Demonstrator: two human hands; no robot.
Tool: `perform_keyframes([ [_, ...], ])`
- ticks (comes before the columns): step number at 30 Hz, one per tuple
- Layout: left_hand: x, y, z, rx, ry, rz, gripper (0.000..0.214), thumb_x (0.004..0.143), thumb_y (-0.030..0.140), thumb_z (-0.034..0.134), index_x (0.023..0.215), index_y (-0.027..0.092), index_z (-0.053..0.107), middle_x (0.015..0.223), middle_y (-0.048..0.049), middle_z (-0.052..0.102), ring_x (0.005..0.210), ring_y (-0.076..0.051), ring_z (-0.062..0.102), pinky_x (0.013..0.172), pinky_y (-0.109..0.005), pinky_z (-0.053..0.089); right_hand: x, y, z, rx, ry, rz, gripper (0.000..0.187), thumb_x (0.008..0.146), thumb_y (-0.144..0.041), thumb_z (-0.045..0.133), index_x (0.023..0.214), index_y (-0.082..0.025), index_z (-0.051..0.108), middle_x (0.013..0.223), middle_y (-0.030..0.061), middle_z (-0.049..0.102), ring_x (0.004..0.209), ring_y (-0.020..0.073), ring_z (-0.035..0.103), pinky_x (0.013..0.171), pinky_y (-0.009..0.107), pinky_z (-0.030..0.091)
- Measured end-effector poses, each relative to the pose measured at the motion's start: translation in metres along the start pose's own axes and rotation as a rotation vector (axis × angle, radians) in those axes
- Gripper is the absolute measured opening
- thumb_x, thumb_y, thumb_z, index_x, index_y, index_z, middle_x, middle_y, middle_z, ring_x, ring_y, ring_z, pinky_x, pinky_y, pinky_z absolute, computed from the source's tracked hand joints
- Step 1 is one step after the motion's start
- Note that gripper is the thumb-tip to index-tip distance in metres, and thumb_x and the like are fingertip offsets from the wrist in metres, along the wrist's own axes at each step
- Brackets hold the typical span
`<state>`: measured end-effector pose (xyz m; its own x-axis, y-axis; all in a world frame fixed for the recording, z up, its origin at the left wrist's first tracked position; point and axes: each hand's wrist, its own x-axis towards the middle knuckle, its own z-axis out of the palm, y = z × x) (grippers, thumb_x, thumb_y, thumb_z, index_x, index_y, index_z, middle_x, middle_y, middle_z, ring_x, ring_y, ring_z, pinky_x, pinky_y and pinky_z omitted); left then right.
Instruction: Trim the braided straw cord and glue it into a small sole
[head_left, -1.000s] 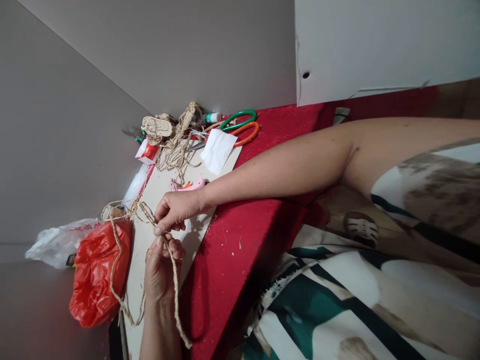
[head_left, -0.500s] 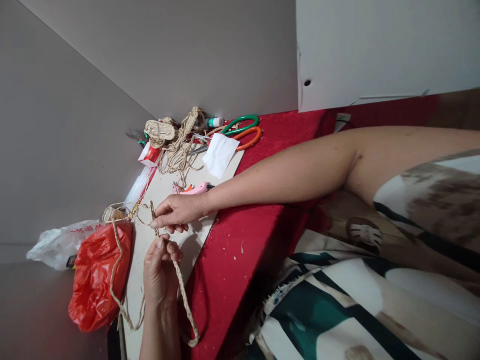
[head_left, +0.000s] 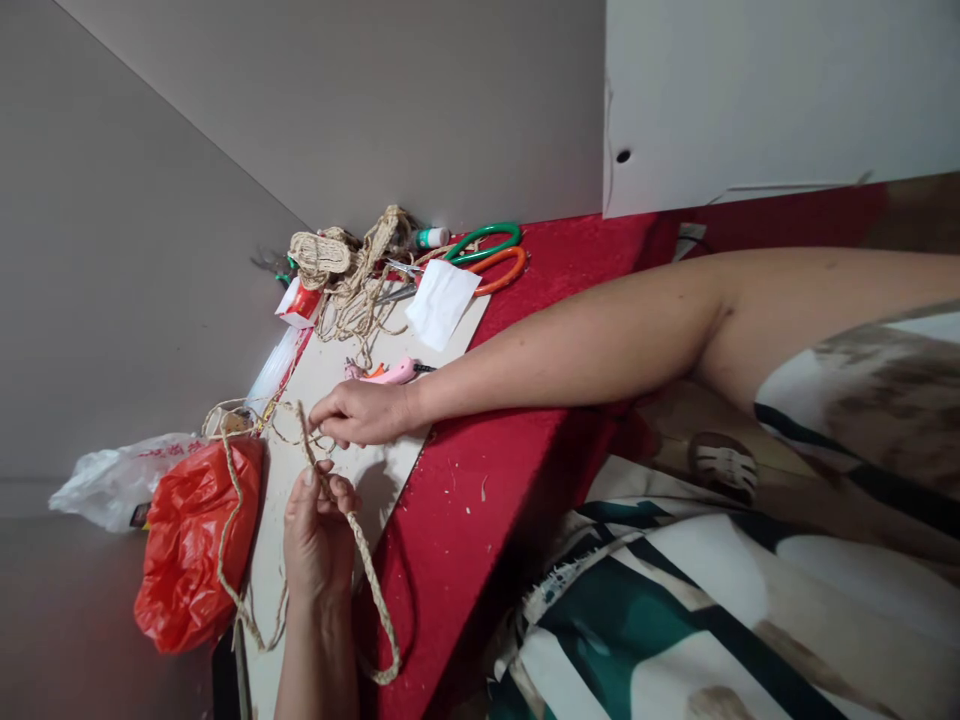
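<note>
head view: the left hand (head_left: 319,540) is pinching the braided cord (head_left: 377,587), whose lower loop is hanging past the edge of the pale board (head_left: 270,530), over red cloth (head_left: 457,480); the right hand (head_left: 364,412), grip unclear, is curling just apart.

Tabletop (head_left: 442,560): red cloth on top | pale board (head_left: 307,365) on cloth | tiny bits (head_left: 484,490) near board | pink tool (head_left: 394,373) on board | rope pile (head_left: 358,300), big scissors (head_left: 484,262) partly on board | white paper (head_left: 442,302) over scissors
</note>
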<state>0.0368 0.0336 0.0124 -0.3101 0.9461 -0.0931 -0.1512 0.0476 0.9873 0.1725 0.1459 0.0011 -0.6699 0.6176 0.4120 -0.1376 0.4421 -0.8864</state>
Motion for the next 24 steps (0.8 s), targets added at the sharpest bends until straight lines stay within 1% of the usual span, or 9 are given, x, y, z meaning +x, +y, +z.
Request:
perform_keyframes([
  [3, -0.002, 0.001, -0.001, 0.003, -0.004, 0.021, 0.027, 0.063, 0.034, 0.081, 0.076, 0.015, 0.067, 0.053, 0.0043, 0.053, 0.047, -0.006, 0.048, 0.049, -0.017, 0.044, 0.004, 0.0, -0.005, 0.056, 0.114, 0.157, 0.036, 0.086, -0.004, 0.041, 0.114, -0.006, 0.063, 0.061, -0.0015, 0.057, 0.044, 0.0046, 0.047, 0.047, 0.018, 0.04],
  [6, -0.002, 0.0, -0.003, 0.031, -0.008, 0.07, 0.026, 0.064, 0.034, 0.081, 0.077, 0.015, 0.068, 0.054, 0.004, 0.055, 0.047, -0.006, 0.048, 0.05, -0.017, 0.044, 0.008, 0.002, -0.009, 0.188, 0.161, 0.231, 0.034, 0.088, -0.006, 0.04, 0.114, -0.007, 0.062, 0.062, -0.0013, 0.057, 0.041, 0.0044, 0.045, 0.04, 0.017, 0.038],
  [8, 0.0, -0.002, -0.006, 0.097, 0.016, 0.141, 0.026, 0.067, 0.035, 0.079, 0.08, 0.016, 0.069, 0.056, 0.003, 0.057, 0.049, -0.006, 0.049, 0.052, -0.018, 0.044, 0.01, 0.003, -0.008, 0.245, 0.166, 0.229, 0.026, 0.088, -0.007, 0.044, 0.105, -0.006, 0.064, 0.06, -0.0018, 0.057, 0.039, 0.0041, 0.045, 0.038, 0.017, 0.038],
  [11, 0.003, -0.007, -0.01, 0.259, 0.105, 0.283, 0.023, 0.072, 0.036, 0.076, 0.081, 0.016, 0.07, 0.06, 0.0012, 0.062, 0.051, -0.007, 0.053, 0.053, -0.019, 0.044, 0.01, 0.004, -0.006, 0.272, 0.139, 0.184, 0.011, 0.086, -0.01, 0.053, 0.082, -0.008, 0.062, 0.057, -0.0028, 0.057, 0.038, 0.0031, 0.044, 0.036, 0.015, 0.036],
  [14, 0.004, -0.011, -0.013, 0.481, 0.206, 0.408, 0.021, 0.076, 0.036, 0.072, 0.083, 0.016, 0.071, 0.062, 0.0014, 0.065, 0.052, -0.008, 0.054, 0.055, -0.02, 0.044, 0.007, 0.003, -0.006, 0.26, 0.156, 0.129, 0.021, 0.086, -0.015, 0.057, 0.065, -0.011, 0.054, 0.049, -0.0059, 0.05, 0.036, 0.0024, 0.043, 0.036, 0.013, 0.034],
  [17, 0.003, -0.012, -0.014, 0.652, 0.252, 0.514, 0.021, 0.077, 0.036, 0.07, 0.083, 0.016, 0.072, 0.062, 0.0011, 0.065, 0.052, -0.009, 0.054, 0.054, -0.021, 0.044, 0.005, 0.002, -0.007, 0.22, 0.243, 0.106, 0.034, 0.09, -0.022, 0.054, 0.058, -0.013, 0.046, 0.041, -0.0077, 0.039, 0.034, 0.0031, 0.04, 0.035, 0.014, 0.03],
  [19, 0.004, -0.013, -0.016, 0.718, 0.255, 0.572, 0.021, 0.078, 0.035, 0.069, 0.084, 0.016, 0.072, 0.062, 0.0008, 0.066, 0.052, -0.01, 0.055, 0.053, -0.021, 0.044, 0.006, 0.002, -0.008, 0.216, 0.313, 0.131, 0.036, 0.092, -0.027, 0.05, 0.059, -0.014, 0.045, 0.039, -0.0076, 0.038, 0.033, 0.0041, 0.038, 0.034, 0.016, 0.028],
  [21, 0.005, -0.014, -0.019, 0.803, 0.248, 0.63, 0.021, 0.08, 0.035, 0.067, 0.087, 0.016, 0.072, 0.063, 0.0004, 0.067, 0.052, -0.011, 0.056, 0.053, -0.022, 0.045, 0.007, 0.002, -0.009, 0.238, 0.379, 0.159, 0.033, 0.093, -0.028, 0.048, 0.063, -0.015, 0.045, 0.041, -0.0076, 0.038, 0.034, 0.0045, 0.037, 0.036, 0.016, 0.03],
  [24, 0.008, -0.017, -0.026, 1.007, 0.215, 0.743, 0.02, 0.083, 0.034, 0.063, 0.09, 0.017, 0.071, 0.066, -0.0006, 0.069, 0.052, -0.011, 0.059, 0.056, -0.023, 0.048, 0.008, 0.0, -0.01, 0.288, 0.428, 0.152, 0.011, 0.09, -0.018, 0.052, 0.08, -0.015, 0.05, 0.051, -0.0081, 0.042, 0.042, 0.0047, 0.042, 0.043, 0.017, 0.035],
])
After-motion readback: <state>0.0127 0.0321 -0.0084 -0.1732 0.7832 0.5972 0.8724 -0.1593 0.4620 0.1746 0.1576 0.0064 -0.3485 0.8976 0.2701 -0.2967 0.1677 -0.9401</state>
